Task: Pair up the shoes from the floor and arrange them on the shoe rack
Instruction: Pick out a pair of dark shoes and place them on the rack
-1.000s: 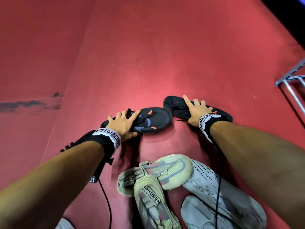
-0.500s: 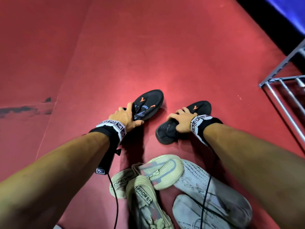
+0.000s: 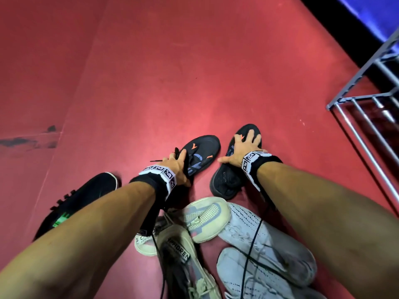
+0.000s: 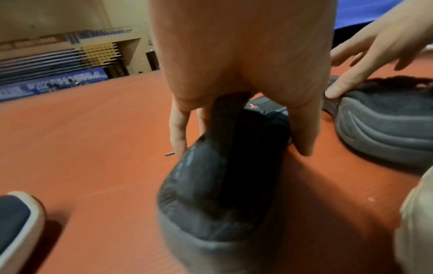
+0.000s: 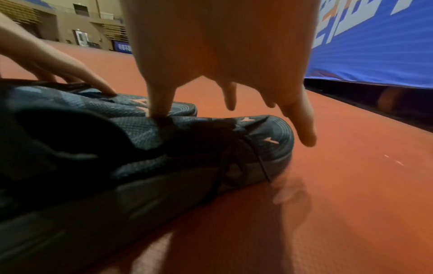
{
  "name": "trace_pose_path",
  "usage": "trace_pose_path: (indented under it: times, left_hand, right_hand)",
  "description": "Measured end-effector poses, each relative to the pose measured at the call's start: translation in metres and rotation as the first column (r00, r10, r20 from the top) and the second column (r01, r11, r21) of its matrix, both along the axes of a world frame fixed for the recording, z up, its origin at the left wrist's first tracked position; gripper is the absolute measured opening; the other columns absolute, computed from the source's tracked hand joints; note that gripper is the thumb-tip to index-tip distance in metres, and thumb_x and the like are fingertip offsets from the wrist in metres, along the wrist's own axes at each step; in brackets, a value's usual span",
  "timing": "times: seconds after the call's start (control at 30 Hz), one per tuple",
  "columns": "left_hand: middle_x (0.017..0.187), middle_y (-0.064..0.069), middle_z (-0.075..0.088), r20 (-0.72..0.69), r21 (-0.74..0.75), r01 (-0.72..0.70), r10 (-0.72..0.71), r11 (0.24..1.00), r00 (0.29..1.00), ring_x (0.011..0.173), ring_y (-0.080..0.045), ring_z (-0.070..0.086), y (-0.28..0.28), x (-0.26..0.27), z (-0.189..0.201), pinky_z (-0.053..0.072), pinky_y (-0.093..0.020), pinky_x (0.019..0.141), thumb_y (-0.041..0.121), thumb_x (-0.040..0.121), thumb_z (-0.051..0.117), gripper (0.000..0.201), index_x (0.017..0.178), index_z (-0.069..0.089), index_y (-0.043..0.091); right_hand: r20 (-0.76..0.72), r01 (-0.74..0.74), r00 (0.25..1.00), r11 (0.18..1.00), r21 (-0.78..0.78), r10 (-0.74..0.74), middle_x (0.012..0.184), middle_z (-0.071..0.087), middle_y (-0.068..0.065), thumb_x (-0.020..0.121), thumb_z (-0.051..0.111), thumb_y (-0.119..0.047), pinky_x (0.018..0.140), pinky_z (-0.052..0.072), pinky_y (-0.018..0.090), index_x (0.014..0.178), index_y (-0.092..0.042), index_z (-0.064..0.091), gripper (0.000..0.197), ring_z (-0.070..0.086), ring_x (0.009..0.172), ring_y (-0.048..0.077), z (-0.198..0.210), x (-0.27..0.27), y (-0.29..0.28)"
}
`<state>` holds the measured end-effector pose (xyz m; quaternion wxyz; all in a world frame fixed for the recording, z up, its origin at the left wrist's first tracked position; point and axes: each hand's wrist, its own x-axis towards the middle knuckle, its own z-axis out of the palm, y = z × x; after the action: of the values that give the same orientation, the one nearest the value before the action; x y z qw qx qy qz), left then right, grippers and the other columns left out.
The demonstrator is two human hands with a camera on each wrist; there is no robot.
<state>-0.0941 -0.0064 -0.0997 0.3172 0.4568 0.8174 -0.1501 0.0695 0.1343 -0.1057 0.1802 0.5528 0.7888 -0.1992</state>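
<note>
The head view looks steeply down along both forearms at the red floor (image 3: 172, 72), with the shoe rack (image 3: 367, 108) at its right edge. Each wrist view sits low and close behind its own hand, facing forward over the floor toward distant hall walls. All three share the two black shoes (image 3: 200, 154), lying side by side left of the rack.
</note>
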Motion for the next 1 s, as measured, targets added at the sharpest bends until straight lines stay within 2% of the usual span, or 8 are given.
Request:
trace_pose_path:
  times: [0.1,0.2,0.37,0.53,0.63,0.7,0.87,1.0]
  left_hand:
    - [0.152,-0.016,0.023,-0.030,-0.024,0.019,-0.020,1.000,0.999,0.136,-0.037,0.034,-0.008,-0.002,-0.002,0.036,-0.048,0.109,0.046,0.076,0.076,0.116,0.154,-0.009,0.035]
    - [0.148,-0.016,0.027,-0.044,0.009,-0.028,0.029,1.000,0.999,0.134,-0.036,0.036,-0.001,0.002,0.002,0.037,-0.046,0.106,0.049,0.078,0.073,0.111,0.155,-0.006,0.033]
    - [0.146,-0.017,0.028,0.003,0.145,-0.092,0.093,0.985,0.996,0.132,-0.039,0.038,0.025,0.017,0.006,0.039,-0.051,0.105,0.053,0.080,0.069,0.102,0.155,0.005,0.026]
    - [0.158,-0.014,-0.003,-0.011,0.172,-0.043,0.046,0.984,0.999,0.143,-0.034,0.019,0.027,0.033,-0.002,0.036,-0.052,0.108,0.048,0.079,0.072,0.105,0.155,0.005,0.022]
    - [0.153,-0.008,-0.036,-0.013,0.211,0.071,-0.070,0.975,0.997,0.146,-0.033,0.005,0.024,0.034,-0.004,0.036,-0.060,0.104,0.043,0.078,0.073,0.109,0.153,-0.006,0.039]
    - [0.149,-0.003,-0.044,-0.023,0.222,0.190,-0.189,0.956,0.982,0.147,-0.034,-0.007,0.022,0.034,-0.004,0.032,-0.067,0.102,0.039,0.078,0.071,0.107,0.149,-0.008,0.049]
    - [0.153,-0.001,-0.039,-0.128,0.140,0.488,-0.473,0.862,0.872,0.147,-0.031,-0.019,0.023,0.041,-0.008,0.020,-0.067,0.108,0.039,0.081,0.064,0.102,0.150,-0.011,0.046]
    - [0.158,0.003,-0.029,-0.104,0.059,0.418,-0.411,0.906,0.906,0.147,-0.029,-0.018,0.027,0.038,-0.009,0.011,-0.069,0.111,0.043,0.090,0.054,0.092,0.153,-0.012,0.036]
  right_hand:
    - [0.009,0.105,0.994,0.992,-0.075,-0.105,0.159,-0.014,0.022,0.068,0.068,-0.074,0.115,0.009,0.061,0.156,-0.026,-0.002,0.123,-0.007,0.144,0.049,-0.004,0.001,-0.002]
    - [0.008,0.232,0.972,0.959,-0.163,-0.234,0.158,-0.014,0.024,0.067,0.072,-0.069,0.116,0.014,0.058,0.154,-0.028,-0.011,0.127,0.005,0.143,0.053,-0.007,-0.002,-0.003]
    - [-0.015,0.255,0.965,0.956,-0.141,-0.260,0.155,0.003,0.020,0.074,0.075,-0.036,0.110,0.028,0.057,0.153,-0.031,0.001,0.109,0.022,0.134,0.053,-0.003,-0.009,-0.003]
    - [-0.084,-0.036,0.996,0.996,-0.077,0.029,0.161,-0.008,0.011,0.083,0.058,-0.016,0.112,0.021,0.058,0.154,-0.038,0.008,0.089,-0.003,0.146,0.038,-0.002,0.018,0.001]
    - [-0.006,-0.151,0.989,0.988,-0.017,0.151,0.161,-0.019,0.006,0.090,0.053,-0.022,0.109,0.021,0.064,0.154,-0.040,0.008,0.081,-0.014,0.147,0.036,-0.010,0.034,0.000]
    - [0.030,-0.197,0.980,0.980,0.013,0.197,0.159,-0.026,0.003,0.095,0.049,-0.033,0.106,0.024,0.067,0.153,-0.042,0.002,0.075,-0.017,0.146,0.037,-0.016,0.043,-0.002]
    - [0.137,-0.432,0.897,0.898,0.080,0.420,0.159,-0.027,-0.003,0.095,0.042,-0.056,0.105,0.026,0.068,0.151,-0.044,-0.010,0.077,-0.018,0.146,0.036,-0.028,0.058,-0.010]
    - [0.183,-0.470,0.872,0.881,0.050,0.454,0.160,-0.025,-0.006,0.096,0.040,-0.058,0.107,0.024,0.067,0.153,-0.040,-0.007,0.076,-0.018,0.147,0.035,-0.027,0.057,-0.009]
